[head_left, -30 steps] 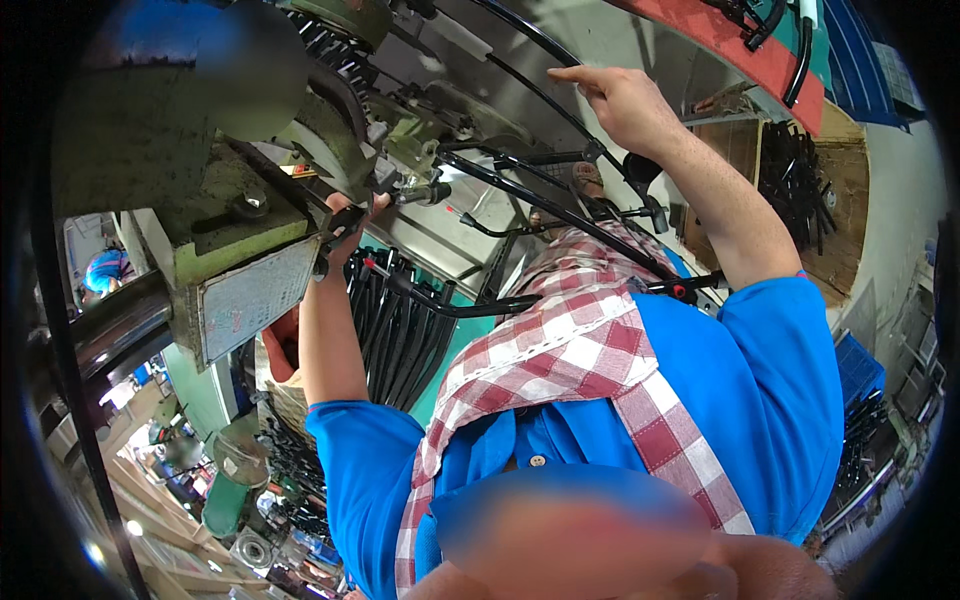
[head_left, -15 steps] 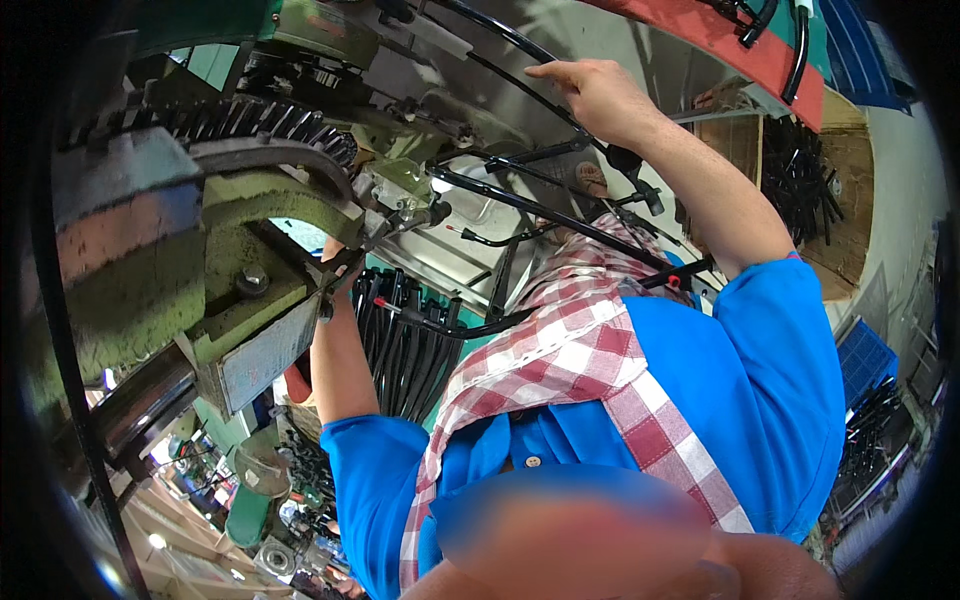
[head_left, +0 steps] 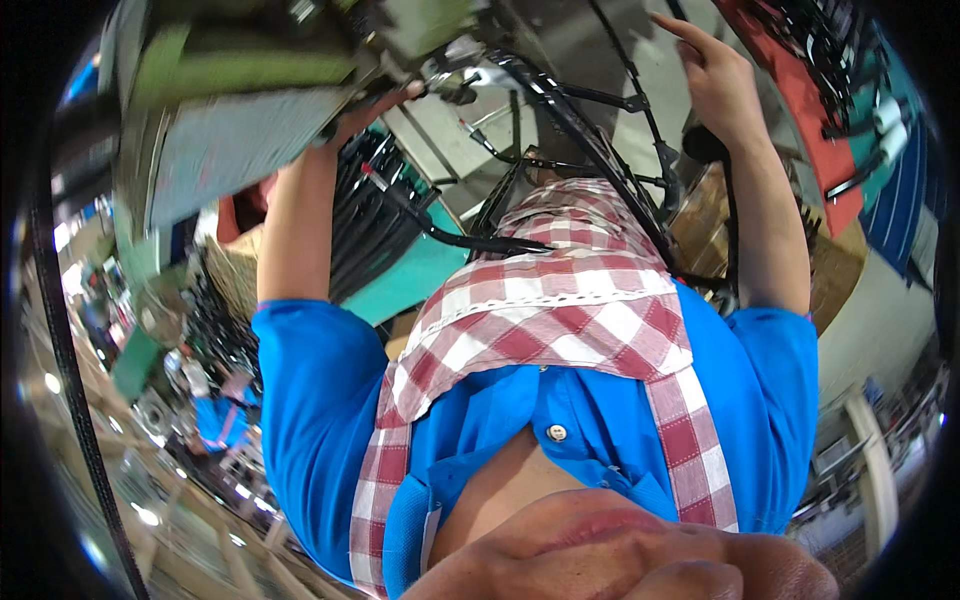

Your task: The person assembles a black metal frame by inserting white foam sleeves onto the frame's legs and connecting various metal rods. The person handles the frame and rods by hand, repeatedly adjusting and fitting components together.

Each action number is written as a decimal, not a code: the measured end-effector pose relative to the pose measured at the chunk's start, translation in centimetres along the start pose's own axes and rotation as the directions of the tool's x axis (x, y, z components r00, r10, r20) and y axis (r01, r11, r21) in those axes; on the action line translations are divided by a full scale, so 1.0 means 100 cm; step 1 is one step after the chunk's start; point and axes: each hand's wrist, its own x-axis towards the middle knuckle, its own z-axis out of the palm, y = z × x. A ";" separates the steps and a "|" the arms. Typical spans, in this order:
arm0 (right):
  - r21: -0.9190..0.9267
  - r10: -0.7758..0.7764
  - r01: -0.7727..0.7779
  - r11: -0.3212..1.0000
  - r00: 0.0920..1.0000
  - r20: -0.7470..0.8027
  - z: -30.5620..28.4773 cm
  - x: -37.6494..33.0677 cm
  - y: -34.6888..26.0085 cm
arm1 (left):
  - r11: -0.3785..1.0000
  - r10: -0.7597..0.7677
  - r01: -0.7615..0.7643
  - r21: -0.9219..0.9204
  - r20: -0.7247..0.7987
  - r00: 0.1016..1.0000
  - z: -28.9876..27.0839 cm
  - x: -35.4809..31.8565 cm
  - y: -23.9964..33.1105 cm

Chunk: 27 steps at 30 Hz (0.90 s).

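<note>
Workshop bkgd: green machine point(head_left: 250, 110) overhead, stacks of black metal parts point(head_left: 380, 215) behind. We see our left hand point(head_left: 375, 100) up at the machine's underside by a black wire frame point(head_left: 590, 150); grip mostly hidden, can't tell if it's clamped. Right hand point(head_left: 715, 75) hangs loose, fingers extended, touching nothing we can make out, just beside the frame's far end. Risk, our guess: frame is supported at one end only, so it could swing or slip and catch the red-checked scarf point(head_left: 560, 300).
</note>
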 end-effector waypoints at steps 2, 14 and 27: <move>-0.039 0.066 -0.065 0.997 0.997 0.036 0.000 -0.005 -0.009 | 0.980 0.042 -0.025 0.200 -0.080 0.996 -0.001 -0.013 0.032; -0.061 0.059 -0.054 0.997 0.995 0.074 0.006 0.002 -0.008 | 0.995 0.036 -0.023 0.093 -0.144 0.989 0.002 -0.007 0.054; -0.085 0.089 -0.080 0.993 0.991 0.098 0.014 0.005 -0.008 | 0.987 0.019 -0.042 -0.154 -0.152 0.988 0.019 0.012 0.033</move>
